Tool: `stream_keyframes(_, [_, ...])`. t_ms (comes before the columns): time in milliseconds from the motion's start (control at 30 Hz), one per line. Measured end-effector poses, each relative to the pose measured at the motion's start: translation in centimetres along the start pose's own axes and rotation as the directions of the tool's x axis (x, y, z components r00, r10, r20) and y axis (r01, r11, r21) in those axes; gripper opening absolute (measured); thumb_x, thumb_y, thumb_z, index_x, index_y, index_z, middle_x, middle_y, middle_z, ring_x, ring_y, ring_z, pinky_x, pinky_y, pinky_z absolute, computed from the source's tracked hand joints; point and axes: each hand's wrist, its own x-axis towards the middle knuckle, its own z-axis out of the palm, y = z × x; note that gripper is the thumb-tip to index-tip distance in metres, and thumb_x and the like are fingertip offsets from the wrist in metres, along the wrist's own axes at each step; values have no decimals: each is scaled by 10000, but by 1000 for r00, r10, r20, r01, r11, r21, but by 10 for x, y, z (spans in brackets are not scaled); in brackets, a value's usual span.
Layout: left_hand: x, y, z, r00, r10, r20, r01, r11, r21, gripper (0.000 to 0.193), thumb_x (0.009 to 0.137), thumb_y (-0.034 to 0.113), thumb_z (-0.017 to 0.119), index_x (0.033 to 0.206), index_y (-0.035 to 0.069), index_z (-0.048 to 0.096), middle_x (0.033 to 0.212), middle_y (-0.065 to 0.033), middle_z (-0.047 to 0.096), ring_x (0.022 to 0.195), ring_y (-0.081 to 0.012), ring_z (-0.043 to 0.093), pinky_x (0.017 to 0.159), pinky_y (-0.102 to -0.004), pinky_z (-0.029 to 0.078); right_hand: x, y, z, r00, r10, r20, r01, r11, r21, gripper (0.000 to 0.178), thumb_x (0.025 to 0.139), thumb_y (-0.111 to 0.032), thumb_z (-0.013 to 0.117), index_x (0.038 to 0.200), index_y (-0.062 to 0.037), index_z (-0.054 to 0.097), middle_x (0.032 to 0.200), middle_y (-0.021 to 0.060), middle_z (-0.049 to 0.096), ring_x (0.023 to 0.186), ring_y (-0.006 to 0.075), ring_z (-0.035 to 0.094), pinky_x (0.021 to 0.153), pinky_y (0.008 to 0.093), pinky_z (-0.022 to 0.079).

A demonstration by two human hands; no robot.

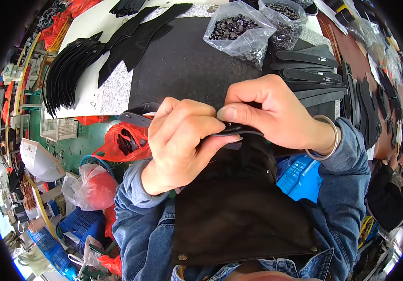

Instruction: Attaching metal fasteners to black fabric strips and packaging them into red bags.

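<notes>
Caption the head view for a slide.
Left hand and right hand grip a black strip, clear bags of small dark pieces beyond.

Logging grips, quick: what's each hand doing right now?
Left hand: closed, holding a black strip.
Right hand: closed, holding the same black strip.

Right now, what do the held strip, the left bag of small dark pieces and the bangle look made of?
Held strip: probably leather or imitation, black, with a soft sheen along its curve.
Left bag: clear plastic film, see-through, creased.
Bangle: likely metal, silvery, smooth with highlights.
</notes>
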Motion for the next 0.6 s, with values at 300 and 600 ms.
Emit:
stream_keyframes(300, [0,6,-6,917,-384,111,399,866,-302,242,590,-3,742,756,43,571,741,-70,602,658,-231,566,591,-319,446,-9,-11,-1,943,-326,73,327,856,-401,275,705,-176,709,848,-5,548,721,118,521,604,297,539,505,353,414])
stream_keyframes(600, [2,4,-17,818,-522,241,574,709,-410,204,643,-3,708,782,23,560,722,-70,577,641,-228,550,557,-310,435,-4,-7,12,926,-378,-3,325,800,-504,356,729,-269,689,868,24,541,670,109,478,524,244,479,470,310,372])
